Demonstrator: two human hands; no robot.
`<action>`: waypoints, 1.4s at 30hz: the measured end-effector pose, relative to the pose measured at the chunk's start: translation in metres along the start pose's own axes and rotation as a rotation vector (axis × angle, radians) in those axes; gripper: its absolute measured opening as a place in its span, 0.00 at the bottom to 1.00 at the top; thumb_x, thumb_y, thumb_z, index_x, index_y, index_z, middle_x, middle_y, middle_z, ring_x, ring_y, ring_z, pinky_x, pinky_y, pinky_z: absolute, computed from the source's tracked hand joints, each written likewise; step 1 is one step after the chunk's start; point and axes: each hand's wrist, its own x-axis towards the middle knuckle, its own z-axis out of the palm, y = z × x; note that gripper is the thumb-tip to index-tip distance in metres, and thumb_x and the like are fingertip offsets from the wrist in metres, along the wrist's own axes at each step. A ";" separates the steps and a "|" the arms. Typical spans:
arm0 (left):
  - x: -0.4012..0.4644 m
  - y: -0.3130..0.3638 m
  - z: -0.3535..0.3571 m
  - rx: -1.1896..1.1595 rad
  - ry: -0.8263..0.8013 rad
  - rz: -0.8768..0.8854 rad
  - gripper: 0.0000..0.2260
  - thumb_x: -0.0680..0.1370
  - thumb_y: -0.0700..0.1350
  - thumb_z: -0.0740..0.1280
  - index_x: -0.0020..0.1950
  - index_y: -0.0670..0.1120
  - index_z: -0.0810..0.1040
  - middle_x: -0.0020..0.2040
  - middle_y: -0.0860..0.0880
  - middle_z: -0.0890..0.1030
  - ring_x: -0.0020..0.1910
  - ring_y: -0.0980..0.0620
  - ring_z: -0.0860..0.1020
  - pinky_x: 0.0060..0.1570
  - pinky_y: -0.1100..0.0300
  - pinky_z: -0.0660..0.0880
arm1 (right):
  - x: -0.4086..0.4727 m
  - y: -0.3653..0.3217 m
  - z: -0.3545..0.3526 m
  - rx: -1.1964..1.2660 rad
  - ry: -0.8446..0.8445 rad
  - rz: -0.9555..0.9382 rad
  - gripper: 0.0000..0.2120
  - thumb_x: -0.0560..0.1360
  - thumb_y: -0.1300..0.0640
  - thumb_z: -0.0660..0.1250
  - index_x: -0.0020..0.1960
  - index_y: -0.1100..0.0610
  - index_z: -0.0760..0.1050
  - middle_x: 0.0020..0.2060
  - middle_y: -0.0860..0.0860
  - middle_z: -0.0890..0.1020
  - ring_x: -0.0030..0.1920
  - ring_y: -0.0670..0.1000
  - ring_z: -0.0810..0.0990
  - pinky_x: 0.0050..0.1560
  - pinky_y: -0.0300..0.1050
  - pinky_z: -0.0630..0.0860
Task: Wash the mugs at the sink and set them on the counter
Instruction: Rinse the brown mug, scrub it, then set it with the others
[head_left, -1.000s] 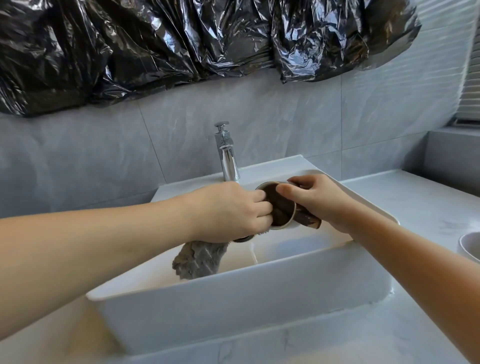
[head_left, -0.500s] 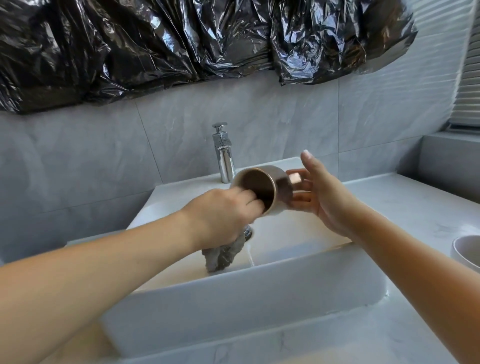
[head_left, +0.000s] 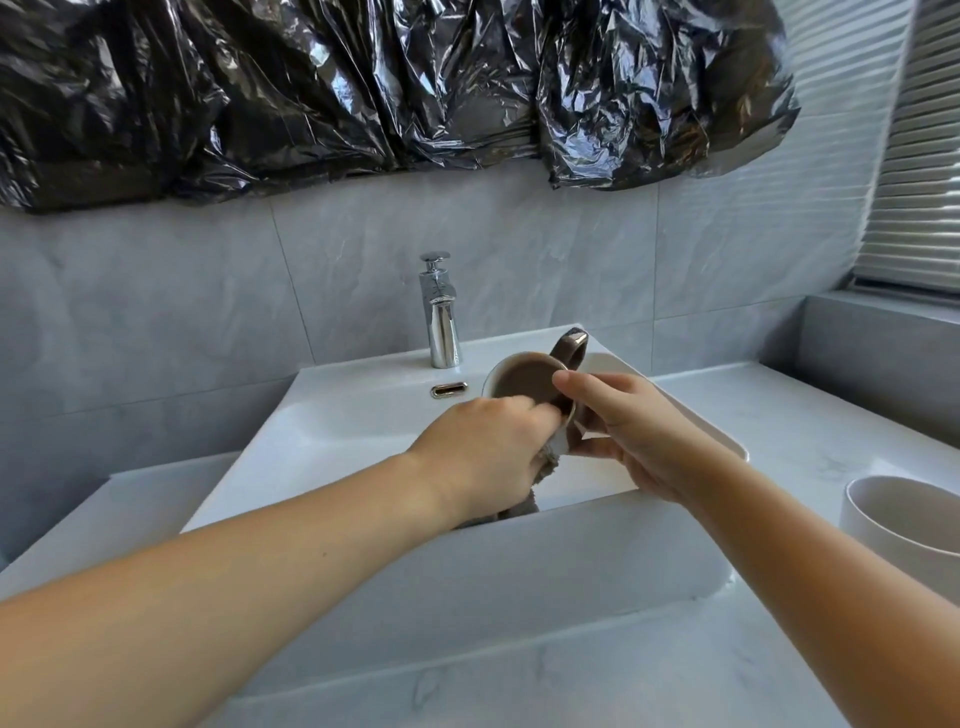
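A brown mug (head_left: 524, 376) hangs over the white sink (head_left: 363, 415), its mouth turned toward me and its handle (head_left: 571, 348) up at the back. My right hand (head_left: 644, 441) holds the mug, thumb over the rim and fingers under its body. My left hand (head_left: 483, 457) grips a grey cloth (head_left: 524, 506) and pushes its fingers into the mug's mouth. Most of the cloth is hidden behind that hand and the sink's front wall.
A chrome tap (head_left: 441, 317) stands at the back of the sink; no water shows. A white mug (head_left: 904, 519) sits on the marble counter (head_left: 779, 415) at the right edge. Black plastic sheeting (head_left: 363, 88) covers the wall above. A window ledge (head_left: 883, 322) rises at far right.
My right hand has taken hold of the mug again after opening, and the handle has turned to the top. The left hand and cloth have moved right, into the mug's mouth.
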 end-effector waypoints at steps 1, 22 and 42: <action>0.002 -0.002 -0.005 -0.012 -0.046 0.005 0.11 0.79 0.49 0.64 0.61 0.50 0.73 0.55 0.49 0.79 0.52 0.43 0.78 0.44 0.55 0.73 | 0.000 -0.001 0.000 0.004 0.008 0.000 0.20 0.77 0.51 0.70 0.57 0.68 0.79 0.38 0.56 0.68 0.39 0.52 0.72 0.43 0.47 0.82; 0.010 -0.017 -0.045 0.186 -0.352 0.173 0.07 0.74 0.42 0.65 0.44 0.53 0.70 0.42 0.52 0.77 0.39 0.47 0.76 0.35 0.52 0.74 | -0.002 0.000 0.001 0.017 0.003 0.048 0.14 0.76 0.51 0.71 0.52 0.62 0.84 0.55 0.69 0.80 0.48 0.59 0.78 0.43 0.53 0.83; 0.016 -0.022 -0.013 0.541 -0.500 0.316 0.18 0.68 0.40 0.70 0.57 0.48 0.75 0.51 0.52 0.80 0.50 0.43 0.79 0.36 0.51 0.79 | -0.006 -0.002 0.003 -0.089 -0.057 0.066 0.11 0.76 0.56 0.72 0.54 0.61 0.83 0.49 0.60 0.86 0.43 0.51 0.83 0.44 0.47 0.82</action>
